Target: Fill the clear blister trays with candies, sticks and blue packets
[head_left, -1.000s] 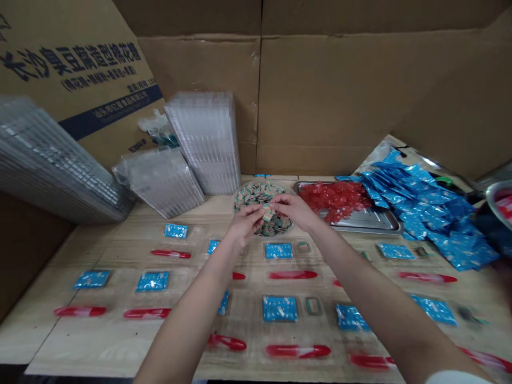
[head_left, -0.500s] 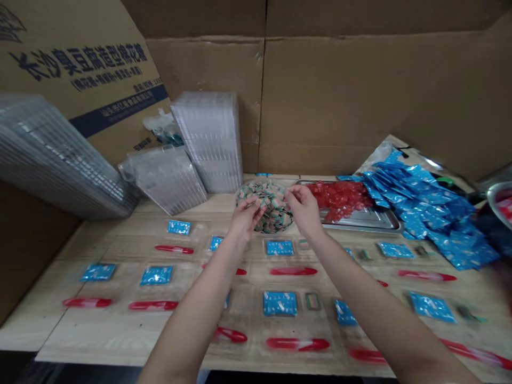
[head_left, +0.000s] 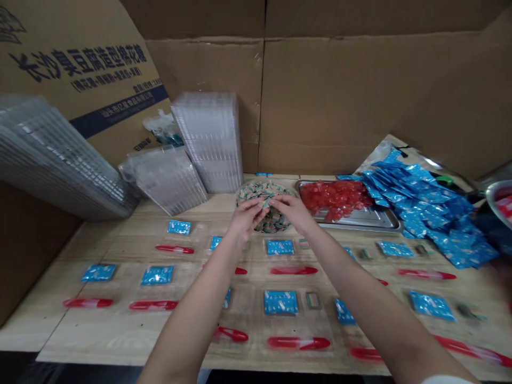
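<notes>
My left hand (head_left: 243, 217) is closed in a pinch on a small green-and-tan packet (head_left: 266, 203) above a round bowl of many similar small packets (head_left: 264, 188). From the other side, the fingertips of my right hand (head_left: 295, 212) are pinched together at the same packet. How many packets lie between my fingers cannot be made out. Below my hands, clear plastic trays sit in rows. A blue sachet (head_left: 280, 302), a red plastic piece (head_left: 298, 343) and a small packet (head_left: 313, 300) lie in one tray near the front.
Stacks of clear trays (head_left: 210, 144) stand at the back left by a printed cardboard box (head_left: 132, 69). Right of the bowl, red wrapped pieces (head_left: 336, 197) lie on a metal tray (head_left: 382, 221). Blue sachets (head_left: 424, 197) are heaped farther right. Cardboard (head_left: 360, 96) walls the back.
My right hand moved away from the left, down to the bowl's right side, then back until the fingertips met at the packet. My left hand stayed above the bowl. The view shifted slightly.
</notes>
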`<state>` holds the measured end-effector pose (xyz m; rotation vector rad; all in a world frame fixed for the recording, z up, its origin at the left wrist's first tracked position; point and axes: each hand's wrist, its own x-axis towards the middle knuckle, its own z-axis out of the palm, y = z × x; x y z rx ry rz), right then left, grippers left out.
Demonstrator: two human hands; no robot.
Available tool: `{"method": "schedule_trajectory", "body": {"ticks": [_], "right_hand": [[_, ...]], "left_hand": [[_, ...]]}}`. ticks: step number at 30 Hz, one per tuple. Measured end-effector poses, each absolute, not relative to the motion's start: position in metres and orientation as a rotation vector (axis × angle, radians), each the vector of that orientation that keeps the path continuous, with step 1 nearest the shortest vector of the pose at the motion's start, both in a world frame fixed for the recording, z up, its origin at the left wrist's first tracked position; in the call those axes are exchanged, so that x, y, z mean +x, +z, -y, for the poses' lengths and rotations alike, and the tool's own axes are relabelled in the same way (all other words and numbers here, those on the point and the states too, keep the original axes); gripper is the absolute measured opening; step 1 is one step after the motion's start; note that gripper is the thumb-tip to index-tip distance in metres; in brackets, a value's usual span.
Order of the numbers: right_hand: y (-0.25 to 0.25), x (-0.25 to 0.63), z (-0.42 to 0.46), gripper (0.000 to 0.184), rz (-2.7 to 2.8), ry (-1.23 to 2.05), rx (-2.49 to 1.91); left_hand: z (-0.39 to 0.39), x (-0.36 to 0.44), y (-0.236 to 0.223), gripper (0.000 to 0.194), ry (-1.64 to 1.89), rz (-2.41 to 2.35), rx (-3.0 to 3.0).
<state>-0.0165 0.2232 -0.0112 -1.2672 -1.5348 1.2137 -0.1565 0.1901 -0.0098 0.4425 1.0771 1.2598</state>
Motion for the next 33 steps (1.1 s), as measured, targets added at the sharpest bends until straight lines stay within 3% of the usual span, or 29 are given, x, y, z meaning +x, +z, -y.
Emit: {"method": "schedule_trajectory", "body": {"ticks": [7, 12, 14, 24, 33], "right_hand": [[0.007, -0.006, -0.226, 0.013, 1.604, 0.772, -1.265], [0.015, -0.007, -0.218, 0.024, 1.261, 1.434, -1.167], [0.012, -0.015, -0.210, 0.026, 1.177, 1.538, -1.131], [0.006, -0.022, -0.203, 0.022, 1.245, 1.332, -1.186], [0.000, -0.028, -0.212, 0.011, 1.609, 1.081, -1.222]], "left_hand": [[-0.190, -0.172, -0.012, 0.014, 1.269, -1.110, 0.650], [-0.183, -0.173, -0.008, 0.015, 1.323, -1.048, 0.641], [-0.179, -0.165, -0.006, 0.014, 1.336, -1.015, 0.610], [-0.183, -0.163, -0.009, 0.007, 1.383, -1.205, 0.661], [-0.176, -0.165, -0.004, 0.011, 1.232, -1.000, 0.486]]}}
